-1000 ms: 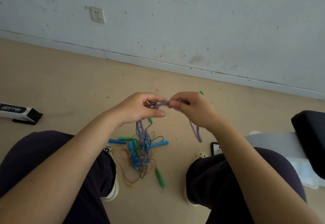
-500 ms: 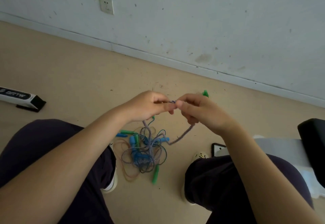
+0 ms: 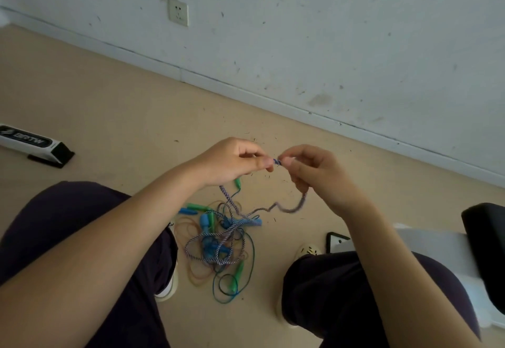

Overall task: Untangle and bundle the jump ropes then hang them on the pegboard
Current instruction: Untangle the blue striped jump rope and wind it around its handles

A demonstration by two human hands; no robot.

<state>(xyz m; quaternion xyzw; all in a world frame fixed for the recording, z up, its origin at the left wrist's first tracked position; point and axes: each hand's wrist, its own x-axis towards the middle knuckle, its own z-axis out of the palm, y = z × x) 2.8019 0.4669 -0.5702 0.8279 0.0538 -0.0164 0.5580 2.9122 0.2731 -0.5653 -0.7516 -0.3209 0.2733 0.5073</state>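
Observation:
A tangle of jump ropes (image 3: 221,241) lies on the tan floor between my knees, with blue and green handles, thin orange and dark green cords and a blue-white braided rope (image 3: 226,200). My left hand (image 3: 232,160) and my right hand (image 3: 308,167) are raised above the pile, close together. Both pinch a short stretch of the braided rope between thumb and fingertips. From my left hand the rope drops straight to the pile. From my right hand a blurred length sags down and left to the tangle. No pegboard is in view.
A white wall with a socket (image 3: 178,15) and a skirting runs across the back. A black-and-white box (image 3: 30,144) lies on the floor at left. A phone (image 3: 337,241), a white surface and a black seat (image 3: 486,249) stand at right.
The braided rope between my hands has slackened and more of it has settled onto the pile. My hands stay together, pinching a shorter bit. The view has shifted left.

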